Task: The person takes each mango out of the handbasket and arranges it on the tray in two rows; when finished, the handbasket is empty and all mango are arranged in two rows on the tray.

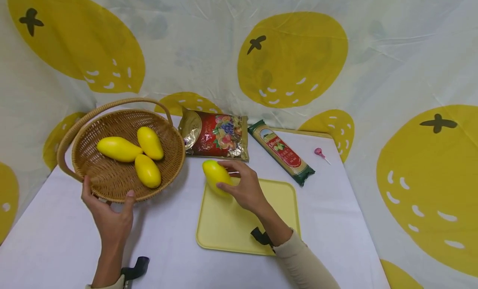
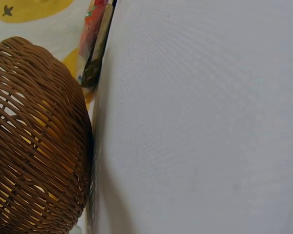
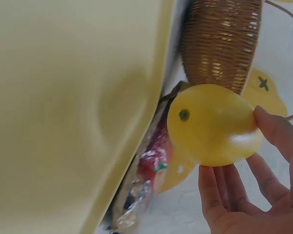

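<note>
My right hand [image 1: 244, 187] holds a yellow mango [image 1: 215, 175] between thumb and fingers, over the far left corner of the yellow tray [image 1: 246, 231]. In the right wrist view the mango [image 3: 212, 126] shows a small green stem spot and hangs above the tray's surface. My left hand [image 1: 112, 216] grips the near rim of a brown wicker basket [image 1: 112, 183], which tilts toward me. Three more mangoes lie in the basket, one of them a mango [image 1: 118, 149] at the left. The left wrist view shows the basket's woven side [image 2: 34, 141]; the left hand is out of that view.
Behind the tray lies a red and gold snack bag [image 1: 216, 134]. To its right is a long green-ended pasta packet [image 1: 281, 152], then a pink lollipop [image 1: 319, 152]. A lemon-print cloth [image 1: 209, 48] hangs behind the white table [image 1: 164, 247].
</note>
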Demonstrator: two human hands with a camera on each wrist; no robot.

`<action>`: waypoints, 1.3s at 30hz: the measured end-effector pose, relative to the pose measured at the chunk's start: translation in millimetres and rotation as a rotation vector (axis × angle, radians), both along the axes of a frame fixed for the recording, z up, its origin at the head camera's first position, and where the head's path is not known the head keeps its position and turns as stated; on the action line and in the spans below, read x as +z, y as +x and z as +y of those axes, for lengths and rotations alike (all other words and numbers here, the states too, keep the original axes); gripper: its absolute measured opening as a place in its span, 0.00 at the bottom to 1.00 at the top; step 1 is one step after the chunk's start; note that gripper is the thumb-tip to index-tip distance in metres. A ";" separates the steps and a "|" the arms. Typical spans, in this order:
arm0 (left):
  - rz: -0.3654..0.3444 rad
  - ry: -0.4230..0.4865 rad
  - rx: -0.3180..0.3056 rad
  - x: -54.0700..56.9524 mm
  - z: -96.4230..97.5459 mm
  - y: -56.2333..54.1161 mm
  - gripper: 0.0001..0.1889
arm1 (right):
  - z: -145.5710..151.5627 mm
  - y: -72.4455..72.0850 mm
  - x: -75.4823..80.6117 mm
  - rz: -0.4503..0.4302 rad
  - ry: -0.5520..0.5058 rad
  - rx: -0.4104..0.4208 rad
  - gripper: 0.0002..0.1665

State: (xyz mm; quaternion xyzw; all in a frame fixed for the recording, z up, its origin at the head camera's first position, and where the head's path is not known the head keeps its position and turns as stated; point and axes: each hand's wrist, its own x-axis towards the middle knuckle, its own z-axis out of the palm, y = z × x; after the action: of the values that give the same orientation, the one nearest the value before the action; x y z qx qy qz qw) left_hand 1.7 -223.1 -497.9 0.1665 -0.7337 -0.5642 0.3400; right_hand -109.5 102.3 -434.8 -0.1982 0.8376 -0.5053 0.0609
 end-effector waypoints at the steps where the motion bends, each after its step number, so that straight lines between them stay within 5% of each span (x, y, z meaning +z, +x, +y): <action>1: 0.000 0.000 0.001 0.0 0.0 0.0 0.56 | 2.0 -0.7 -1.6 0.002 0.017 0.001 0.35; 16: 0.012 0.006 -0.005 -2.8 -0.1 -0.3 0.56 | 9.8 -4.2 -16.0 0.092 0.338 0.006 0.33; 23: 0.021 0.008 -0.018 0.7 1.9 1.3 0.55 | 9.0 -3.4 -18.1 0.132 0.350 0.041 0.29; 31: 0.006 -0.018 -0.013 -3.2 -1.7 1.1 0.55 | 14.7 -0.9 -14.8 0.073 0.352 0.109 0.17; 39: 0.022 -0.011 -0.003 0.5 0.0 0.2 0.55 | 22.7 -1.6 -15.0 0.087 0.372 0.068 0.27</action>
State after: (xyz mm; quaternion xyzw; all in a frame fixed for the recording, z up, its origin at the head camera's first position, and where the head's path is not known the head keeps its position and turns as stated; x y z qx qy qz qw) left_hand 2.0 -223.1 -497.5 0.1573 -0.7333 -0.5624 0.3482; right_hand -111.0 125.0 -449.8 -0.2334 0.9112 -0.3306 0.0772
